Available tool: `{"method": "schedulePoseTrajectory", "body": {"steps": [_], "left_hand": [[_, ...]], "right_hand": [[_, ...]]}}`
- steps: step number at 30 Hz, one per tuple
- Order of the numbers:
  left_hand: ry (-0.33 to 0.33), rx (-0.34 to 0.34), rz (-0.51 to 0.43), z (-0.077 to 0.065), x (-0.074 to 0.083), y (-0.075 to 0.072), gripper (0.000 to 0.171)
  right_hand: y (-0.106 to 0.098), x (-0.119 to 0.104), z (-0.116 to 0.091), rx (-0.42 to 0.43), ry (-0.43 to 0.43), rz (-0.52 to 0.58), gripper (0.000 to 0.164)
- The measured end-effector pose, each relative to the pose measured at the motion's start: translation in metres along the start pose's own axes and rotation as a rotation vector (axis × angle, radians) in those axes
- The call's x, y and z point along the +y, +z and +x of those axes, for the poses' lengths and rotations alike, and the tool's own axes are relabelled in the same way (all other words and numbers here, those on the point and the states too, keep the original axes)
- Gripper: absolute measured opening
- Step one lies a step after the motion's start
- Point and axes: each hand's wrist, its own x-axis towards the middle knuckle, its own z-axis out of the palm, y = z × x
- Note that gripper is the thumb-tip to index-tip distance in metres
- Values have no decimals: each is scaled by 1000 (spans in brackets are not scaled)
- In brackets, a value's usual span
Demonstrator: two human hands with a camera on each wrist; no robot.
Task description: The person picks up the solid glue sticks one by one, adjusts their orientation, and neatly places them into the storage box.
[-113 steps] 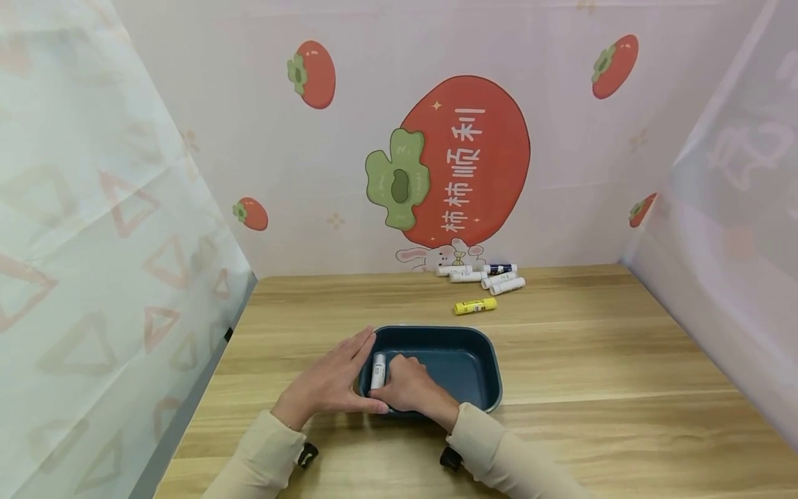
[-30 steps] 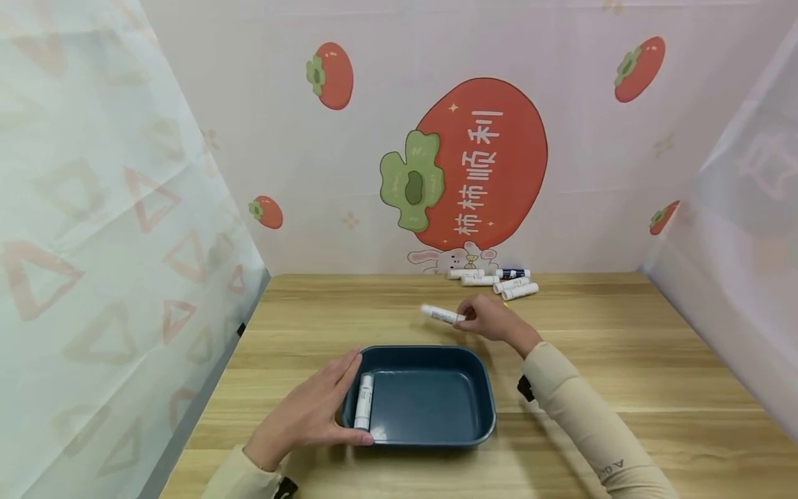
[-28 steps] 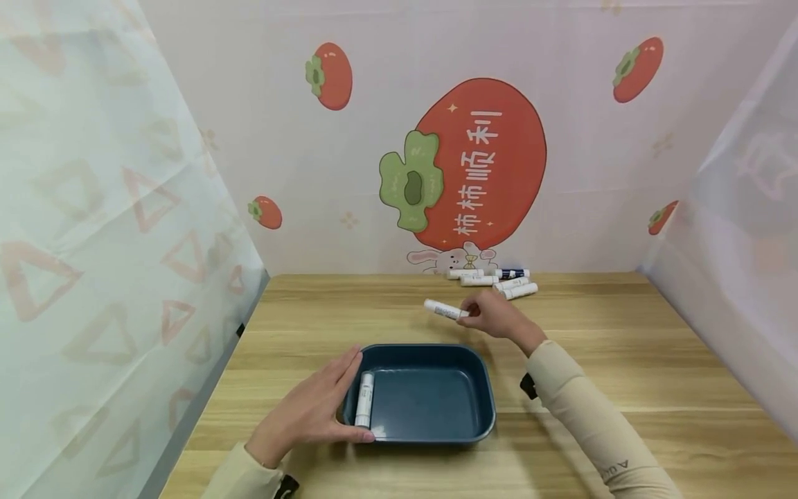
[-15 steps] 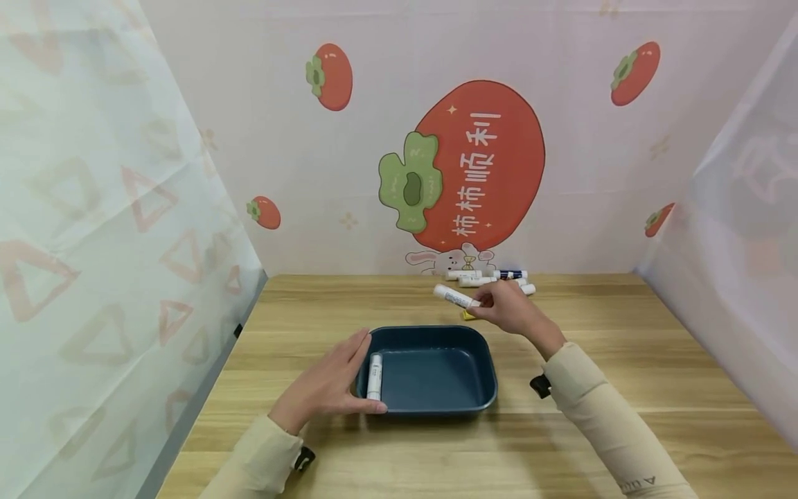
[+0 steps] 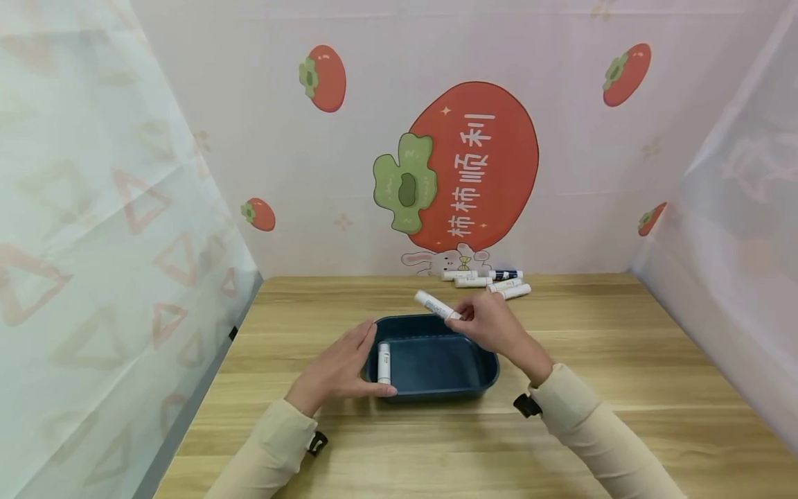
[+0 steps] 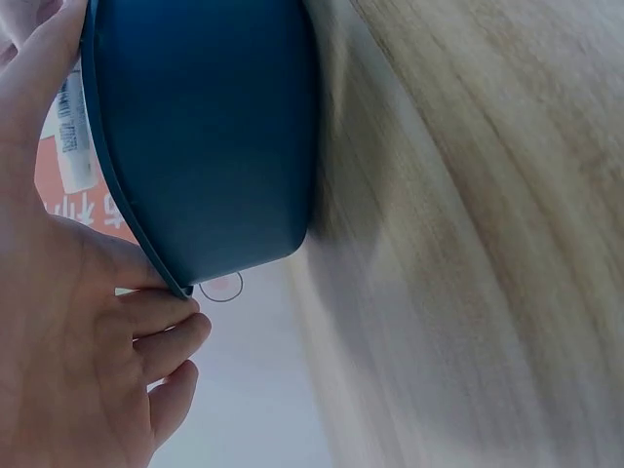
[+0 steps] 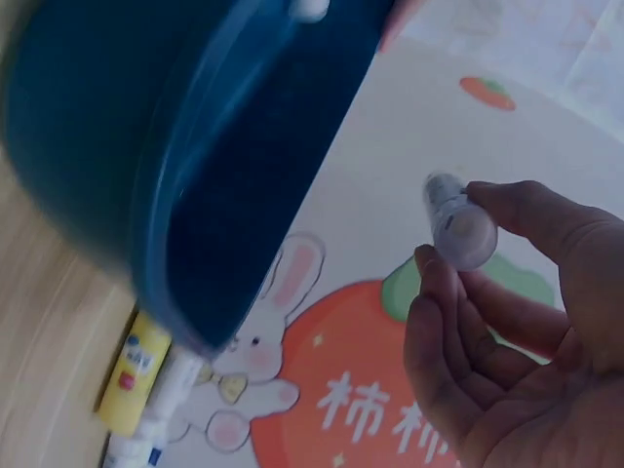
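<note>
My left hand (image 5: 337, 367) spans the left end of a dark blue rectangular tray (image 5: 436, 396), thumb at the near rim and fingers at the far rim. A white glue stick (image 5: 384, 364) lies lengthwise against the tray's left wall. Above the tray's far side, my right hand (image 5: 492, 322) pinches a second white glue stick (image 5: 432, 302) by one end, tilted with its free end up and left. In the right wrist view, thumb and fingertips hold this stick (image 7: 463, 234) endwise to the camera.
Several white glue sticks (image 5: 474, 282) and a navy one (image 5: 505, 275) lie at the table's back edge. A yellow glue stick (image 7: 136, 375) shows in the right wrist view. The wooden table (image 5: 399, 450) meets printed cloth walls at the back and sides.
The tray was drawn nearer, then moved away again with my left hand. My right hand left the first glue stick inside, took another and has brought it toward the tray's far rim.
</note>
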Motion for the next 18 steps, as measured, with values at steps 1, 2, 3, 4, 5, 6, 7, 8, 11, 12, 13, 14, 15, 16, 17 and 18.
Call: {"method": "schedulePoseTrajectory", "body": {"steps": [1, 2, 3, 4, 5, 6, 7, 8, 11, 12, 13, 14, 15, 16, 17, 18], "left_hand": [[0, -2, -1, 0, 0, 0, 130], [2, 3, -6, 0, 0, -1, 131], [2, 2, -3, 0, -1, -1, 131], [4, 4, 0, 0, -1, -1, 130], [4, 5, 2, 0, -1, -1, 130], [9, 9, 3, 0, -1, -2, 130], [12, 12, 3, 0, -2, -2, 130], [14, 15, 2, 1, -2, -2, 130], [11, 6, 9, 1, -1, -1, 130], [8, 1, 10, 1, -1, -1, 130], [6, 0, 14, 1, -1, -1, 130], [3, -3, 17, 0, 0, -1, 130], [3, -3, 15, 0, 0, -1, 129], [2, -3, 16, 0, 0, -1, 129], [3, 0, 15, 0, 0, -1, 129], [5, 3, 14, 0, 0, -1, 128]], "right_hand": [[3, -4, -2, 2, 4, 4, 18], [6, -8, -4, 1, 13, 10, 18], [10, -12, -6, -2, 30, 14, 18], [14, -15, -7, -4, 46, 16, 18], [18, -17, -9, -6, 62, 19, 19], [23, -20, -10, -10, 81, 22, 19], [28, -22, -12, -19, 106, 28, 19], [33, -24, -13, -26, 131, 25, 19], [47, -27, -17, -53, 191, 26, 20], [52, -27, -18, -66, 210, 31, 20], [57, -28, -18, -78, 225, 38, 21], [61, -28, -19, -87, 233, 43, 21], [65, -29, -19, -96, 238, 51, 22], [69, -29, -19, -101, 238, 59, 22], [73, -29, -19, -104, 237, 65, 24], [77, -29, -19, -108, 233, 73, 26]]}}
